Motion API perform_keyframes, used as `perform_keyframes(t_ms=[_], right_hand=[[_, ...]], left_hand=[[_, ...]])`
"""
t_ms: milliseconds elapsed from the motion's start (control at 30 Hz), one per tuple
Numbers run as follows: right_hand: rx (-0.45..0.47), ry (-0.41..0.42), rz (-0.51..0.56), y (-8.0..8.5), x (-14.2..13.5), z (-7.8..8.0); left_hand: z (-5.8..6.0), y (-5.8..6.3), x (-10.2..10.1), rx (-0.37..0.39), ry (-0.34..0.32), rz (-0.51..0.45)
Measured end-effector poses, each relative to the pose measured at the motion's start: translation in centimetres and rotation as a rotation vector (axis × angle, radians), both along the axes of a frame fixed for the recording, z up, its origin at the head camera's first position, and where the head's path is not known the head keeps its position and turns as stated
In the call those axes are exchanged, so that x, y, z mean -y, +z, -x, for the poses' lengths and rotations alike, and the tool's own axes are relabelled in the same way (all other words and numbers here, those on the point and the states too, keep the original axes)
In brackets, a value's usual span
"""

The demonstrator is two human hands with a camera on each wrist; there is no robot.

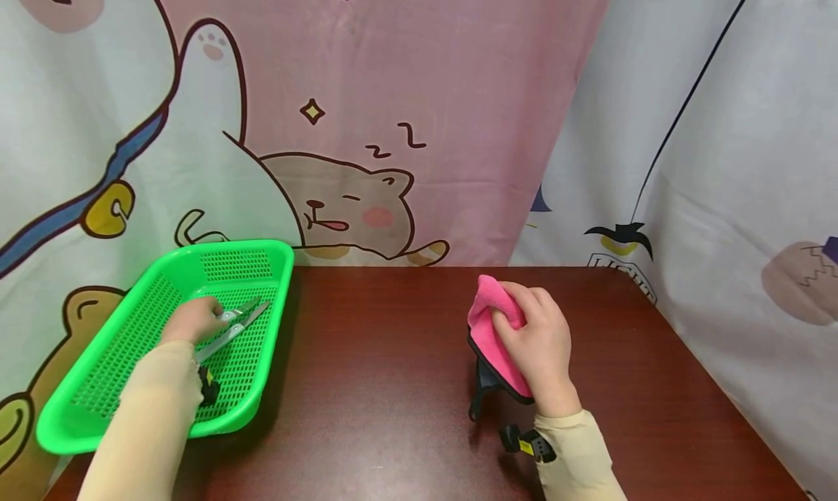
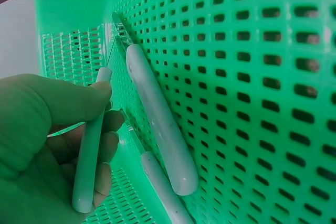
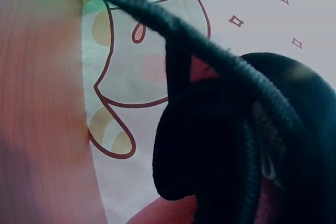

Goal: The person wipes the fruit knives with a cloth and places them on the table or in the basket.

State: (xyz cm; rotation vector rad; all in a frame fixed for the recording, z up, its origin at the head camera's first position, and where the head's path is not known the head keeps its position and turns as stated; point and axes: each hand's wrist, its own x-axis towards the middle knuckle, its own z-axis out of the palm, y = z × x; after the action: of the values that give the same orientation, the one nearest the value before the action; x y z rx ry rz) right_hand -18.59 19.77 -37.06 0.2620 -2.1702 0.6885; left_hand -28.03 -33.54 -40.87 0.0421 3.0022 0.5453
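My left hand (image 1: 193, 319) is inside the green basket (image 1: 278, 319), pinching the pale handle of a small knife (image 2: 92, 156) between thumb and fingers. Its thin blade points up, away from the hand. Two more pale-handled knives (image 2: 161, 124) lie against the perforated basket floor, close to that hand. Over the right part of the table, my right hand (image 1: 540, 334) grips a pink cloth piece (image 1: 487, 330) with black edging, thumb on its pink face. A dark strap hangs below it. In the right wrist view, the dark underside and straps (image 3: 210, 145) fill much of the picture; the fingers are hidden.
The brown wooden table (image 1: 380, 370) spans between the two hands. A cartoon-printed curtain (image 1: 419, 123) hangs behind it and along the right side. The basket stands at the table's left end. Each wrist wears a black strap (image 1: 540, 443).
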Motion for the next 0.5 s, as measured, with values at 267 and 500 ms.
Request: perform_keyframes(t_ms=[267,500], right_hand=[[0.007,-0.003,0.006,-0.06,-0.01,-0.02],[0.009,-0.003,0.01,-0.13,-0.12,0.01]], left_hand=[[-0.29,0.23,-0.23,0.015,0.008,0.0],[-0.45,0.61,-0.48,0.07,0.073,0.032]])
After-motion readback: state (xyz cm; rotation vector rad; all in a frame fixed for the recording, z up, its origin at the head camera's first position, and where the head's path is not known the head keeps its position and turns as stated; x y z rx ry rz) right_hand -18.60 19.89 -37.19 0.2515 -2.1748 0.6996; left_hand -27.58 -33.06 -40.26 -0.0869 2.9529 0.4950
